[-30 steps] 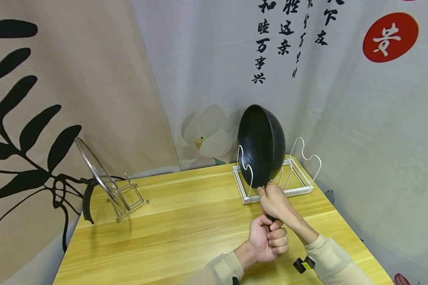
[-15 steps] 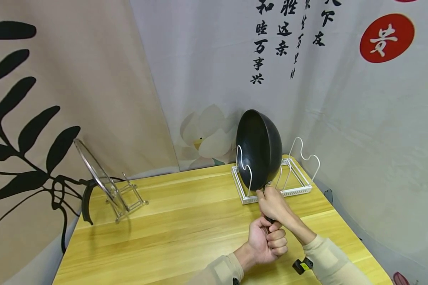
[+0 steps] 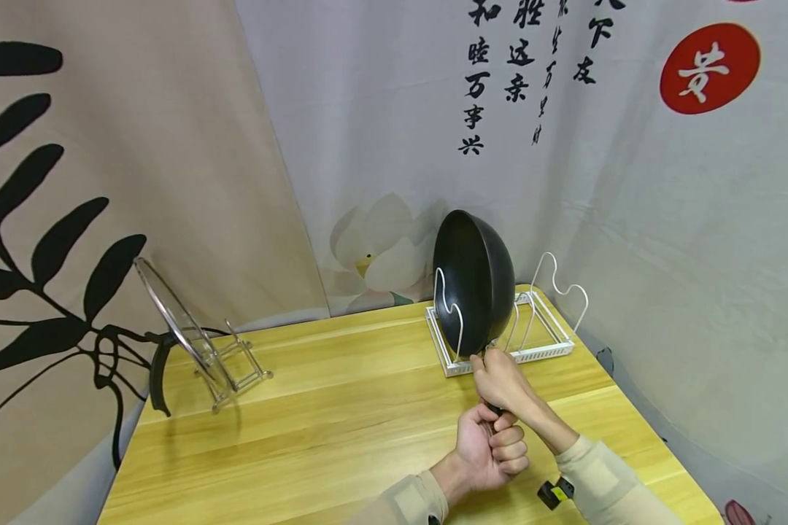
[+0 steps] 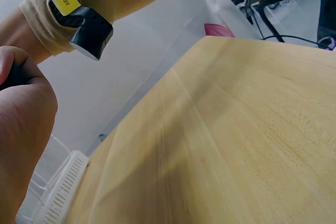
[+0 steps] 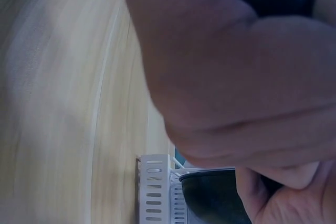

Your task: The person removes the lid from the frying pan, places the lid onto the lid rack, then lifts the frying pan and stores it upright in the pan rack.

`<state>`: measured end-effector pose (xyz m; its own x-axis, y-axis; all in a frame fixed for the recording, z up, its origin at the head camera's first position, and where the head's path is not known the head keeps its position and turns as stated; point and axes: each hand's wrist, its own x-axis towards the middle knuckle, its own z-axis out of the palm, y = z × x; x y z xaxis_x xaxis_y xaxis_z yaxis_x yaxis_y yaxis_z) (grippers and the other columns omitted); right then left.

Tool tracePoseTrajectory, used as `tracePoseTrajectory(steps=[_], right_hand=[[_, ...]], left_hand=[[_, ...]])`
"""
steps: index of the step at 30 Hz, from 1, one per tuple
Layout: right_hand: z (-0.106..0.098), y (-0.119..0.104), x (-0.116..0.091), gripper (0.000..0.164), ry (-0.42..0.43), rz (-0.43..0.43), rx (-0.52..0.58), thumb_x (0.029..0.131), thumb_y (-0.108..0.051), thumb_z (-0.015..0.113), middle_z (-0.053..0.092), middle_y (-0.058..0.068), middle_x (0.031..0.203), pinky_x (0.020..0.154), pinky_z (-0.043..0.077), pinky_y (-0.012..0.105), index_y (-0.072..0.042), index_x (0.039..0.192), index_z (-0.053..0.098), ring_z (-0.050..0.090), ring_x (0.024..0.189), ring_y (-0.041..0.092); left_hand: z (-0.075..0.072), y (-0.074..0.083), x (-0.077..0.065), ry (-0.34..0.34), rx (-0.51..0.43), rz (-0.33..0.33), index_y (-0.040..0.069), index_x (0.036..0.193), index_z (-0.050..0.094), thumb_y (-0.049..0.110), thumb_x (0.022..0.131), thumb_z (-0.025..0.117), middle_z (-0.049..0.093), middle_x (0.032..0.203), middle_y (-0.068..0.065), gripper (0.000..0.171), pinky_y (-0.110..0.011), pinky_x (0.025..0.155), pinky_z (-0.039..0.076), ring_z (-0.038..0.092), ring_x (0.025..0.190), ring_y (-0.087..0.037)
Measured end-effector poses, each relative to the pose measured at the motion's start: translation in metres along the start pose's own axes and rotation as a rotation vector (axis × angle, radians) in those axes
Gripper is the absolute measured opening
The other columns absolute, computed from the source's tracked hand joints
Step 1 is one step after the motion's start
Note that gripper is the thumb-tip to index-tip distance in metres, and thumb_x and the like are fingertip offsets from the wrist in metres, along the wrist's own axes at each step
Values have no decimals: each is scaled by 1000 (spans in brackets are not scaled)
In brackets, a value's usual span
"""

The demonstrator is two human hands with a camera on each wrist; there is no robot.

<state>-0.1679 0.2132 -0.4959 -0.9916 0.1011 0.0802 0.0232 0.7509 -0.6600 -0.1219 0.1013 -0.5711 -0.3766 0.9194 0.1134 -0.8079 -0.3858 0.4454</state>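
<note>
A deep black wok stands on its side, its open face turned left, among the wire dividers of a white rack. Its handle points toward me and is mostly covered by fingers. My right hand grips the handle close to the wok, at the rack's front edge. Nearer to me, my left hand has its fingers curled round the handle's end. In the right wrist view, part of the wok shows beside the slotted white side of the rack.
At the table's left, a glass lid with a metal rim and a black handle leans in a wire stand. The wooden table meets a printed curtain behind. Wire posts rise at the rack's right end.
The wok has sunk lower between the rack's wires and shifted slightly toward me. Both hands still hold the handle and have moved slightly down in the head view.
</note>
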Motion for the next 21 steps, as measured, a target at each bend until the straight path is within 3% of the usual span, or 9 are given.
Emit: tracePoseTrajectory(steps=[21], right_hand=[[5,5,-3,40,1,0,-15,113,-15,53,57,1,52,55,47,33,-9,74,61,55,50,18]], left_hand=[[-5,-6,1,2,-5,7,30,72,34,46,76,59,33,53,18,29,-28,60,1,20,50,-4]])
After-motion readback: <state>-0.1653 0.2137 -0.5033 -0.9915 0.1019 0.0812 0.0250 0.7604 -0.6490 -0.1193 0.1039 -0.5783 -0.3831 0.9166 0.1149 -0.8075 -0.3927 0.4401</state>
